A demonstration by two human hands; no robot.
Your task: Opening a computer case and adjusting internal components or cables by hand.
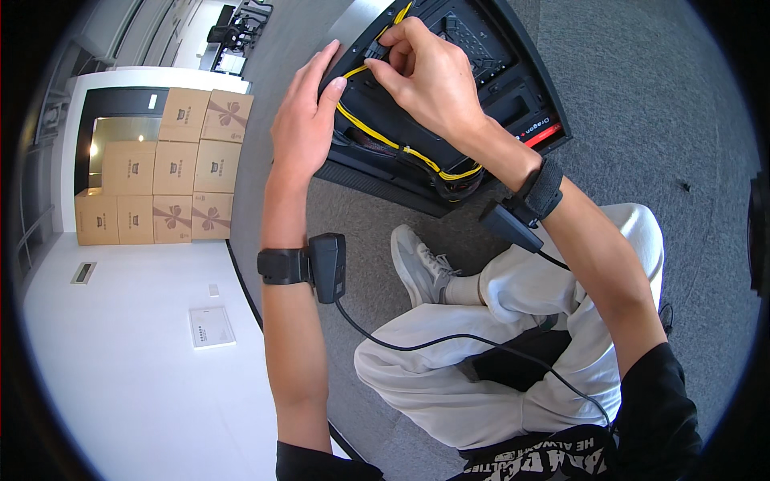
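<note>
A black computer case [513,100] lies on the carpet at the upper middle, its inside exposed. A bundle of yellow cables [387,139] runs along its near left part and bends at the lower end. My left hand [308,116] rests at the case's left edge, fingers stretched out and thumb tip by the yellow cables. Inside the case, my right hand [429,80] pinches the yellow cable between thumb and bent index finger, beside a small dark part [375,51]. The fingers partly hide what lies between them.
Stacked cardboard boxes [174,168] stand by a white wall [144,361] on the left. My crossed legs [473,353] are below the case on grey carpet [682,120]. A black cord [417,348] hangs from the device on my left wrist across my lap.
</note>
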